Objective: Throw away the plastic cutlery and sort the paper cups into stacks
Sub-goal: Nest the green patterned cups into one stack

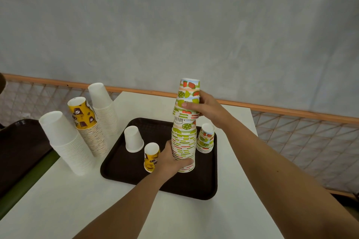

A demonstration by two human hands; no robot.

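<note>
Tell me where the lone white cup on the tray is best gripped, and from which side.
Grip the white cup around its side wall near the closed top, coming from above: it stands upside down and tapers upward, so fingers close easily there. Its left side is open tray; the yellow cup and left hand crowd its right.

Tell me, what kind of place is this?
Probably a cafeteria or fast-food eating area: a brown serving tray lies on a white table, with tall stacks of disposable paper cups beside it.
</note>
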